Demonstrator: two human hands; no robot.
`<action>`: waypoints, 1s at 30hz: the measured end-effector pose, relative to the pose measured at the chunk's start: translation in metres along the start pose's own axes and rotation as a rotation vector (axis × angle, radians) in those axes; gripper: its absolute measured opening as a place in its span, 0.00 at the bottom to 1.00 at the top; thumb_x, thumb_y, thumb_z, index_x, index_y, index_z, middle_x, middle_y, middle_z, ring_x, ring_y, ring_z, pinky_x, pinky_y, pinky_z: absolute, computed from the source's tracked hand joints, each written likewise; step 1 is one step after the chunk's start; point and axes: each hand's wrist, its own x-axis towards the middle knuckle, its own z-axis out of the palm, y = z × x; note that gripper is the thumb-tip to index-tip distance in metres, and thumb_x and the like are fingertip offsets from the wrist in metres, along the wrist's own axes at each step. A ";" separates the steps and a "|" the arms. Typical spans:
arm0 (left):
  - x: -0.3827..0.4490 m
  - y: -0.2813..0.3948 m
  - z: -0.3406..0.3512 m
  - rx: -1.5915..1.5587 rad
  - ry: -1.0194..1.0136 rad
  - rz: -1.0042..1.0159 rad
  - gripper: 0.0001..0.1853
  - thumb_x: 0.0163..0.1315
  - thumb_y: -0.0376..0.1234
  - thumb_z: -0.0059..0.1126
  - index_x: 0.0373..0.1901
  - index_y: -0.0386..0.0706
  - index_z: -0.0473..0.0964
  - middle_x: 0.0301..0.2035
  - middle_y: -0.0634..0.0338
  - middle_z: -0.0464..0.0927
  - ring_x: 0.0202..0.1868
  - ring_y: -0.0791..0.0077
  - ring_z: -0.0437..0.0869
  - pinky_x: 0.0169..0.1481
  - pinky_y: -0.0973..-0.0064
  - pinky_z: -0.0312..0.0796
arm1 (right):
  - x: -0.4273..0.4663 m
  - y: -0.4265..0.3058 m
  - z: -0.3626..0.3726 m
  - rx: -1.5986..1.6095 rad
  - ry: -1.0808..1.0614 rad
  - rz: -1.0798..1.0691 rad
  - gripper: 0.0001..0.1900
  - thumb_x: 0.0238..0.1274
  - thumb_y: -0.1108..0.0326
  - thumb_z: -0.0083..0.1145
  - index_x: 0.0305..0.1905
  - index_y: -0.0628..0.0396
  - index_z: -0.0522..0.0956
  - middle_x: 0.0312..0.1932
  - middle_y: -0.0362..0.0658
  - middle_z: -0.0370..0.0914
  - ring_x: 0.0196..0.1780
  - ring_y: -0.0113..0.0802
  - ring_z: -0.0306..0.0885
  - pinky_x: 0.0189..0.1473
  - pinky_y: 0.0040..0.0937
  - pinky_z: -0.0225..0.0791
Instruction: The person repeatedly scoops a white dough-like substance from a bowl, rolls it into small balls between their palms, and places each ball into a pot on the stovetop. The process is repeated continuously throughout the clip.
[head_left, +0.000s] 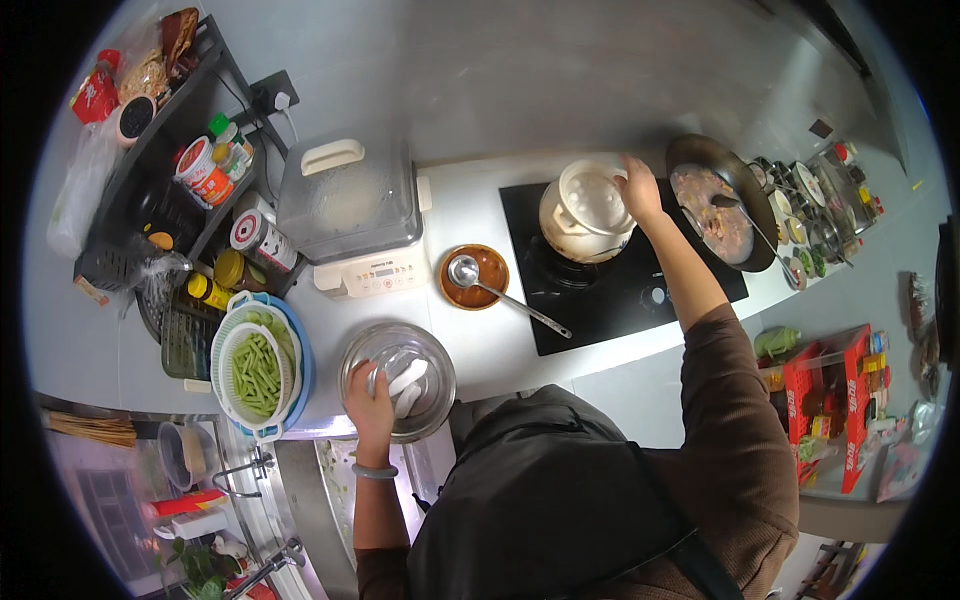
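Observation:
My left hand (370, 412) reaches over the near left side of a round metal bowl (439, 352) on the counter. Its fingers are spread over the bowl's left part, close to white, elongated pieces (409, 382) inside; whether they grip anything cannot be made out. My right hand (641, 193) is at the right rim of a pale ceramic pot (562, 232) on the black cooktop, its fingers at the edge. Pale, bubbly-looking contents (592, 201) show within the pot's round rim. A looped handle sticks out toward me.
Right of the pot, a wok (761, 217) holds food and a spatula. A metal ladle (517, 300) lies across a brown bowl (476, 296). Cut green beans (256, 373) fill a white colander at left. Behind it stand a lidded steamer (352, 210) and a jar-filled shelf (214, 56).

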 end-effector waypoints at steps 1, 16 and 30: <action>-0.003 -0.007 -0.003 0.002 -0.008 -0.005 0.11 0.59 0.29 0.58 0.43 0.36 0.78 0.44 0.46 0.80 0.49 0.51 0.80 0.56 0.63 0.70 | -0.002 -0.022 -0.004 0.049 -0.013 0.002 0.21 0.53 0.73 0.61 0.54 0.60 0.75 0.50 0.57 0.77 0.54 0.55 0.74 0.56 0.45 0.68; -0.001 -0.091 0.088 0.412 -0.535 0.003 0.28 0.48 0.33 0.68 0.52 0.35 0.73 0.52 0.42 0.75 0.55 0.48 0.77 0.60 0.62 0.69 | -0.177 -0.323 0.028 0.820 -0.777 -0.169 0.13 0.60 0.74 0.59 0.50 0.62 0.78 0.41 0.51 0.81 0.42 0.41 0.82 0.45 0.32 0.75; 0.002 -0.048 0.015 -0.254 -0.225 0.013 0.18 0.49 0.23 0.63 0.43 0.39 0.71 0.40 0.52 0.74 0.42 0.61 0.80 0.45 0.69 0.73 | -0.187 -0.383 0.082 1.211 -1.241 0.468 0.20 0.64 0.57 0.60 0.55 0.60 0.77 0.43 0.42 0.80 0.43 0.32 0.77 0.48 0.36 0.73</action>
